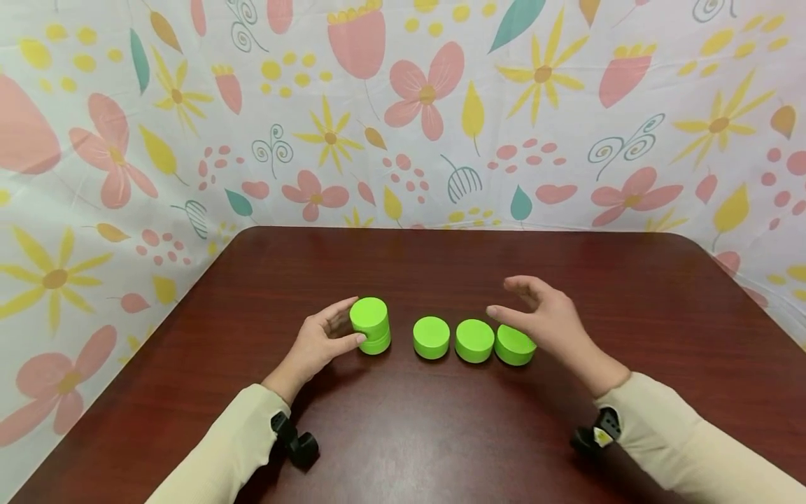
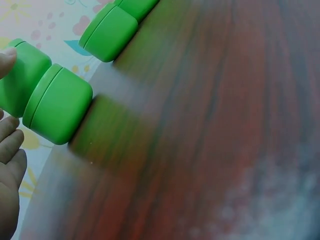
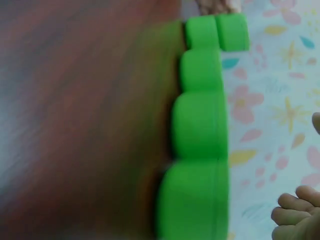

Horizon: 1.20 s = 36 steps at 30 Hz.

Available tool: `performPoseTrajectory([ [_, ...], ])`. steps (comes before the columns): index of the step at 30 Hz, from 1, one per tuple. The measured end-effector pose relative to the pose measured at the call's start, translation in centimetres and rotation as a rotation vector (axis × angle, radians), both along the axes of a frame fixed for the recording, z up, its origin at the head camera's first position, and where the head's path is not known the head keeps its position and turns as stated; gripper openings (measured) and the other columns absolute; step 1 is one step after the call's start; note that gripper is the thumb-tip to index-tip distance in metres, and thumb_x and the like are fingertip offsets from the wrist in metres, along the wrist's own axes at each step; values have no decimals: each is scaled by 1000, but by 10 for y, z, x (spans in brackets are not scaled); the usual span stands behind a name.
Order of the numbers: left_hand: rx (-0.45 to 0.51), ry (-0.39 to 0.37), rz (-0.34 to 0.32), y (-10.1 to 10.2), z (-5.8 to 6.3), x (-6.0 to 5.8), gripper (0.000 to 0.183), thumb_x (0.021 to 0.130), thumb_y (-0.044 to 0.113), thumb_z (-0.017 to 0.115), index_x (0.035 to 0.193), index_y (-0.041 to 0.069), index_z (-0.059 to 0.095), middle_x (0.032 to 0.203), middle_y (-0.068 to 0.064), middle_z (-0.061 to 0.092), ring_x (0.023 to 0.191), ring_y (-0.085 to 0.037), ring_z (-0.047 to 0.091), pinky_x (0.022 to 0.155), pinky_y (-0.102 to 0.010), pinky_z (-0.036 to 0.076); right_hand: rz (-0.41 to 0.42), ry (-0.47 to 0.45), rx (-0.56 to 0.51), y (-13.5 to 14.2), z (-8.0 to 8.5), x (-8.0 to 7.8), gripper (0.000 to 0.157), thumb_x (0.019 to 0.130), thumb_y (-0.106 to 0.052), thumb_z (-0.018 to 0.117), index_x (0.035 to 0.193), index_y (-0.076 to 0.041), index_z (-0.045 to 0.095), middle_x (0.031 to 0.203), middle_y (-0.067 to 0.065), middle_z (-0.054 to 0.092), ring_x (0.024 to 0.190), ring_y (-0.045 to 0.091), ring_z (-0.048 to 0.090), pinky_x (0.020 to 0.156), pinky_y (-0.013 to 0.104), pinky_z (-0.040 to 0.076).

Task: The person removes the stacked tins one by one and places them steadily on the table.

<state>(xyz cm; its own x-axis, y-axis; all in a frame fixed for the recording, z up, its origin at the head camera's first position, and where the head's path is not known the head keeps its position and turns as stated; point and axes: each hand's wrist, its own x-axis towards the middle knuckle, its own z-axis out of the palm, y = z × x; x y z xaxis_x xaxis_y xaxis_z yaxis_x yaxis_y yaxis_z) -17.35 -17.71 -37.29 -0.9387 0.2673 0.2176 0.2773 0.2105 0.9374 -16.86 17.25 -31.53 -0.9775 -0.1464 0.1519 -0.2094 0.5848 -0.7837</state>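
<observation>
My left hand [image 1: 320, 343] grips the upper green round lidded container [image 1: 369, 316], thumb on its near side and fingers at the far side. That container sits on top of a second green container [image 1: 376, 344], forming a stack. In the left wrist view the thumb [image 2: 6, 61] touches the upper one, while the lower container [image 2: 62, 107] stands on the table. Over the rightmost container [image 1: 513, 348] hovers my right hand [image 1: 548, 318], thumb and fingers spread apart and holding nothing; it covers part of that container from the head camera.
Right of the stack, two more green containers, one nearer the stack [image 1: 431, 338] and one in the middle [image 1: 474, 341], stand in a row with the rightmost one. All are on a dark brown wooden table [image 1: 403, 434]. A flower-patterned cloth [image 1: 390, 140] hangs behind.
</observation>
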Motion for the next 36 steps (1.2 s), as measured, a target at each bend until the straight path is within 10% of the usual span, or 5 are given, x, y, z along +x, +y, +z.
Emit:
performPoseTrajectory([
  [17, -53, -91, -38, 1, -8, -1, 63, 78, 8, 73, 135, 4, 46, 130, -15, 54, 122, -27, 49, 102, -46, 37, 325, -69, 28, -111, -3, -28, 56, 78, -36, 73, 123, -7, 56, 126, 12, 56, 121, 30, 50, 97, 44, 43],
  [36, -81, -73, -49, 3, -14, -6, 54, 79, 6, 71, 129, 0, 51, 125, -17, 57, 118, -27, 52, 95, -37, 45, 384, -73, 28, -143, -10, -33, 46, 74, -30, 78, 113, -12, 62, 115, 0, 62, 111, 19, 56, 89, 36, 48],
])
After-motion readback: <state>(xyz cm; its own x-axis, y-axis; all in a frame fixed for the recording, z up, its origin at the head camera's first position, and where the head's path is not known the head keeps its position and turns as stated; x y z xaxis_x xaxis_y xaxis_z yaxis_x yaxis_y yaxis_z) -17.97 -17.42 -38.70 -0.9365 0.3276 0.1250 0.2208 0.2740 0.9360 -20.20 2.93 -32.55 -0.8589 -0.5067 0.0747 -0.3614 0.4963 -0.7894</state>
